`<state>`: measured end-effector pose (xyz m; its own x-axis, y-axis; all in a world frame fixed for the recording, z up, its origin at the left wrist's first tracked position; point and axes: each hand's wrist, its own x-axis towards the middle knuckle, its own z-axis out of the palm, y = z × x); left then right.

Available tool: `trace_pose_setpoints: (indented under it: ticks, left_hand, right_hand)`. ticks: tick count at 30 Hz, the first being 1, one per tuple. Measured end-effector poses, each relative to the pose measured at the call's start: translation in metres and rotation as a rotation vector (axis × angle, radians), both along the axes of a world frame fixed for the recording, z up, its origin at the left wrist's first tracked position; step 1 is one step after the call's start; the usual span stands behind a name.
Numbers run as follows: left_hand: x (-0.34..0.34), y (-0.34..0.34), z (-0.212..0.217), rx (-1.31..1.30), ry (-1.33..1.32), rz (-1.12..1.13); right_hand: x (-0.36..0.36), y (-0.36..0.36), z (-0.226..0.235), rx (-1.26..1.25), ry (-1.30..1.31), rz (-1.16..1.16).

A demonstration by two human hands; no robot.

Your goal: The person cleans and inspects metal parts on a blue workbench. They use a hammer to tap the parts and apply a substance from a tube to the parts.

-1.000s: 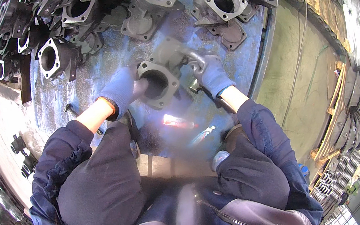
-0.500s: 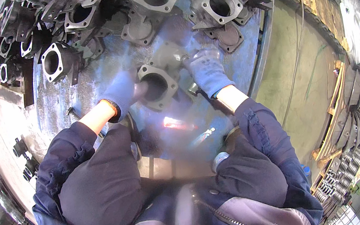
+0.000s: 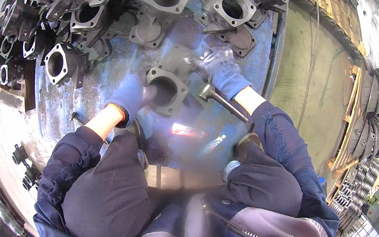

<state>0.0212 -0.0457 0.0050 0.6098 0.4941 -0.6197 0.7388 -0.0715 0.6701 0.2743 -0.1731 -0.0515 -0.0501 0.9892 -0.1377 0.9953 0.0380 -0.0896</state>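
With left hand (image 3: pixel 134 95) closed on the left side of a flanged grey casting (image 3: pixel 172 75), keeping it near the worktop's (image 3: pixel 95 88) middle (resting or lifted, impossible to tell). With right hand (image 3: pixel 222 71) shifted slightly rightward since half a second ago, now baring more of the handle of a hammer (image 3: pixel 224 103) beside the wrist; part-curled, near the casting's far right side, no telling whether gripping anything. Probably leaving the steadying mostly to the left. Underneath, scuffed blue paint, with similar castings (image 3: pixel 150 29) heaped along the far edge. Past the right edge, greenish floor (image 3: pixel 298 71), wooden boards (image 3: pixel 328 4) and stacked dark rings (image 3: pixel 374 133).
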Motion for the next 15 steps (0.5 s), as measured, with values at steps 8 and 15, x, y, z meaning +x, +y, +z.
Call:
trace_pose_setpoints:
  ticks: [8,15]
  left_hand:
    - [-0.004,-0.001,-0.009,0.016,-0.08,0.03]
    - [0.003,-0.001,0.007,0.041,-0.081,-0.036]
  right_hand:
    - [0.0,0.013,-0.008,-0.199,0.002,-0.093]
    - [-0.002,0.023,-0.008,-0.168,-0.099,-0.058]
